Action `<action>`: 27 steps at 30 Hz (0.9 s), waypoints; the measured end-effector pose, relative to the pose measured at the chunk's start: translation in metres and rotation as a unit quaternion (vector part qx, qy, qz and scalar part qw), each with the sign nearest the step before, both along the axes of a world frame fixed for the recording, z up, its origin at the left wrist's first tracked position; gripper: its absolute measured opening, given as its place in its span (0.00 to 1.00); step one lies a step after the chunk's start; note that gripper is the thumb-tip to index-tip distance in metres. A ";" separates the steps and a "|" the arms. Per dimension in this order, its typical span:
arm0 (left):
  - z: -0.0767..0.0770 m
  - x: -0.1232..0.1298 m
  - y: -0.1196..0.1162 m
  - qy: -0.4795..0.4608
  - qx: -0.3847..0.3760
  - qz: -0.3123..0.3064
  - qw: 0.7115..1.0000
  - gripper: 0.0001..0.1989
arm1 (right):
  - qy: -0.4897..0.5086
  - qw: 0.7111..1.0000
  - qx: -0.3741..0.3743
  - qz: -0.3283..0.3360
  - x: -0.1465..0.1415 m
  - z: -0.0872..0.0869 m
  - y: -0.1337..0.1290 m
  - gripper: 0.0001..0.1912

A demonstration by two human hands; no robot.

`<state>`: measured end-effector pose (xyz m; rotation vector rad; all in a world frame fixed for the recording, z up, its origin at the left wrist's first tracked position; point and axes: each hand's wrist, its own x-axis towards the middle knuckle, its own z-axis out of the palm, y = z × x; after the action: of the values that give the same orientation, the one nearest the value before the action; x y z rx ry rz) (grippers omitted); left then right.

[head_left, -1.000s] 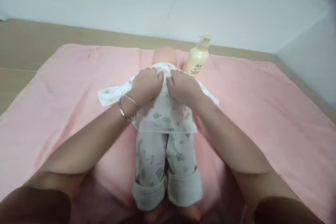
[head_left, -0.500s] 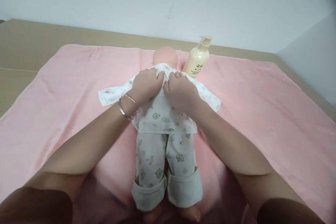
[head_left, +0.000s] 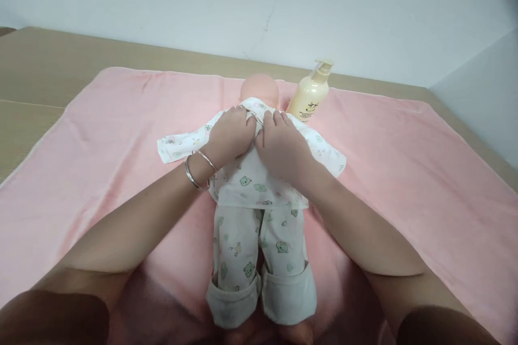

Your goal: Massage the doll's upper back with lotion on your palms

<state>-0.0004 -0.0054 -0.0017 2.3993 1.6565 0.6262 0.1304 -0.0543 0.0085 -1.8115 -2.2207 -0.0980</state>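
A bald baby doll point(head_left: 259, 89) lies with its head away from me, its face out of sight. It wears a white patterned shirt point(head_left: 259, 183) and matching trousers point(head_left: 279, 245) with turned-up cuffs. On the shirt's upper left, just below the collar, my left hand point(head_left: 232, 132) is closed with its fingers curled on the cloth. My right hand point(head_left: 283, 143) rests opposite, fingers stretched over the fabric and thumb apart. Between my thumbs the collar cloth is creased. The hands cover much of the shirt's upper part.
A yellowish pump bottle point(head_left: 311, 97) stands beyond the doll's right shoulder, near my right hand. Beneath the doll a pink blanket point(head_left: 404, 172) spreads over a wooden table point(head_left: 52, 64). A pale wall point(head_left: 162, 5) rises behind the table.
The whole view has shifted slightly, so things appear a little further right. My right fingers now lie flatter, and the cloth between my hands is folded differently.
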 end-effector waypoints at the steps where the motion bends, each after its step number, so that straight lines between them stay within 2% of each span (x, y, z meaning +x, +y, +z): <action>1: 0.000 -0.001 0.002 -0.017 -0.017 0.011 1.000 0.14 | 0.011 1.000 -0.002 0.007 -0.001 -0.001 -0.001 0.27; 5: 0.000 0.004 0.002 -0.034 -0.007 0.019 0.999 0.15 | 0.066 0.997 -0.042 -0.014 0.006 -0.007 0.014 0.30; 9: -0.004 0.007 -0.002 -0.038 -0.005 0.022 0.999 0.15 | 0.075 0.996 -0.013 -0.039 0.011 -0.018 0.028 0.30; 15: -0.006 0.007 0.001 -0.041 0.009 0.026 0.999 0.15 | 0.078 0.996 0.010 -0.032 0.008 -0.024 0.026 0.30; 20: -0.008 0.008 -0.004 -0.027 0.031 0.017 0.999 0.17 | 0.078 0.997 0.001 -0.020 0.013 -0.019 0.027 0.29; 24: -0.003 0.014 -0.024 -0.033 0.071 -0.038 0.996 0.16 | 0.070 0.996 -0.053 0.026 0.024 -0.008 0.031 0.27; 27: 0.006 0.014 -0.028 -0.045 0.028 -0.065 0.996 0.15 | 0.044 0.996 -0.070 0.028 0.023 0.000 0.025 0.26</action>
<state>0.0132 -0.0334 0.0046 2.4537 1.4535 0.7556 0.1530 -0.0291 0.0088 -1.7831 -2.2640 0.1493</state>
